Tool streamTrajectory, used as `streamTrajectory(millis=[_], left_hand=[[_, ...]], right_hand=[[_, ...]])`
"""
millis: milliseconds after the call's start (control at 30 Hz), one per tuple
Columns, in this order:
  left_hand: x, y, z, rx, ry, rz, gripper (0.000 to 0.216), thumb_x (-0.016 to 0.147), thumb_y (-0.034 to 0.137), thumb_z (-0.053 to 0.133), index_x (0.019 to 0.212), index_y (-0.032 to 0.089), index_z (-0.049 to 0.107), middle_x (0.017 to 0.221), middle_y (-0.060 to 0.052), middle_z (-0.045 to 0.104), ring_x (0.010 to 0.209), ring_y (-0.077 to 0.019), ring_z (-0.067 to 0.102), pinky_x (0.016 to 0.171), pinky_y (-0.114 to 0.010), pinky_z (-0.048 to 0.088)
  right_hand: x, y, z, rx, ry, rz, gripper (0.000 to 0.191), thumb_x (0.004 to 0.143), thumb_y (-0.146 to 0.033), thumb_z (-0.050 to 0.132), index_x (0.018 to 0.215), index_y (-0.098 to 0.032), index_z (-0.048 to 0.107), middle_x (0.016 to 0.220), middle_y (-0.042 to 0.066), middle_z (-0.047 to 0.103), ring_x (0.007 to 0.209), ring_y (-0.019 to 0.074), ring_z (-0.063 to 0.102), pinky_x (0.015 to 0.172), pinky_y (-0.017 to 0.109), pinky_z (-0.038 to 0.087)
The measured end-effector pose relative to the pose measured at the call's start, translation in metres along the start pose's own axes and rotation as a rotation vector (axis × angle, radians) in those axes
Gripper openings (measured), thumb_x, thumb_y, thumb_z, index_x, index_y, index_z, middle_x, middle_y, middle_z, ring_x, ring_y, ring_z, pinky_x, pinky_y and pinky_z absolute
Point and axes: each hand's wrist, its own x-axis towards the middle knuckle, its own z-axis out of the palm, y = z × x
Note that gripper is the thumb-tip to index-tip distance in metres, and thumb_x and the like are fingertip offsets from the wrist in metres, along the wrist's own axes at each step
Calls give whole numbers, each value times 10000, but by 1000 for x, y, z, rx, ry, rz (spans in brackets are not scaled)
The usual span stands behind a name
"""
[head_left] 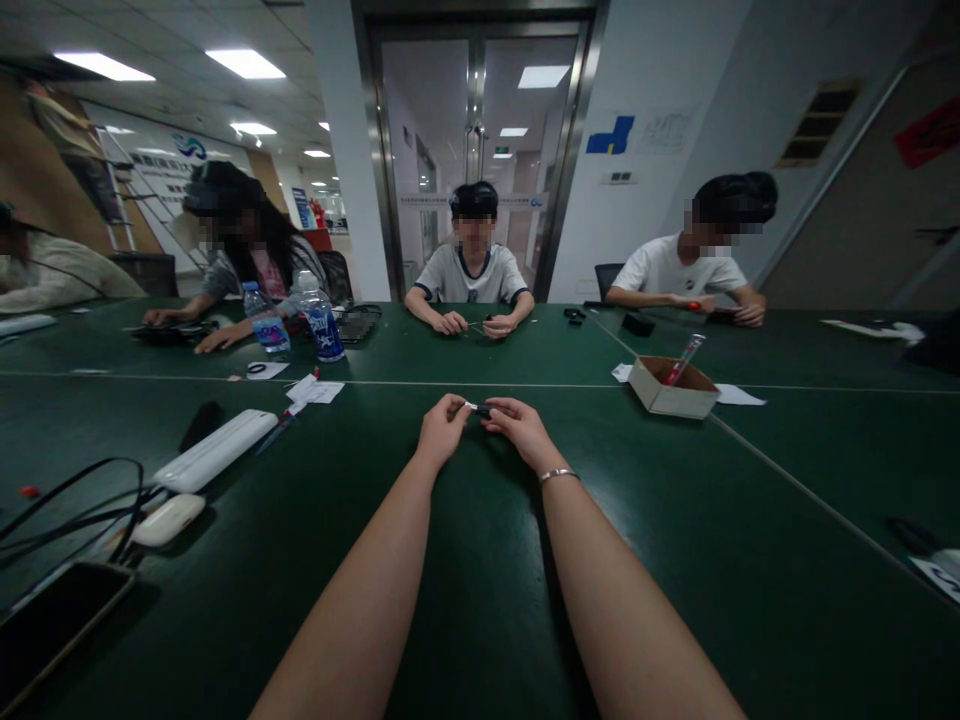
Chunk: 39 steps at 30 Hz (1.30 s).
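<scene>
Between my fingertips, above the green table (480, 560), is a small black piece with a shiny metal end (480, 410); it is too small to name its kind. My left hand (442, 428) pinches the metal end at its left. At the other side, my right hand (522, 428) has thumb and fingers closed on the black part. A silver bracelet (559, 474) circles my right wrist. Fingertips cover both ends of the piece.
On the left lie a white power strip (217, 450), cables, a white case (169, 520) and a phone (60, 620). Papers (315, 390) and two bottles (322, 325) stand beyond. An open box (673, 398) holds a red-and-clear tube (685, 360). Several people sit around the table.
</scene>
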Motion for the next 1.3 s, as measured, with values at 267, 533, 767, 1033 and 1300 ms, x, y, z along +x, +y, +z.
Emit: streamTrajectory(millis=[267, 533, 767, 1033, 1300], left_hand=[[0, -2, 0, 111, -44, -47, 302, 902, 448, 453, 775, 199, 568, 745, -11, 594, 651, -141, 573, 570, -239, 445], [-4, 11, -2, 188, 32, -133, 456, 899, 531, 417, 659, 182, 585, 665, -46, 598, 603, -167, 563, 574, -276, 422], [-8, 22, -3, 199, 50, -200, 522, 887, 584, 420, 601, 181, 588, 584, -38, 591, 547, -171, 544, 564, -283, 395], [-7, 17, -3, 193, 72, -163, 528, 874, 604, 427, 613, 180, 604, 593, -33, 601, 549, -167, 549, 565, -280, 401], [-7, 13, -1, 129, 22, -121, 515, 922, 579, 343, 768, 186, 639, 704, -50, 660, 612, -170, 604, 580, -271, 443]], right_hand=[[-3, -1, 0, -55, -41, -53, 316, 682, -218, 809, 971, -166, 694, 888, 59, 710, 753, 177, 683, 719, 286, 595], [-6, -4, 2, -65, -92, -92, 401, 607, -257, 838, 978, -191, 703, 957, 52, 686, 757, 167, 655, 773, 316, 571], [-7, -6, 4, -85, -87, -100, 416, 595, -244, 823, 986, -186, 692, 997, 62, 683, 803, 176, 652, 815, 331, 545], [-10, -9, 5, -86, -88, -105, 406, 592, -233, 811, 976, -171, 697, 1003, 61, 682, 827, 172, 650, 807, 301, 537], [-6, -5, 3, -19, -53, -63, 423, 602, -284, 852, 980, -180, 692, 975, 55, 687, 766, 170, 671, 750, 294, 581]])
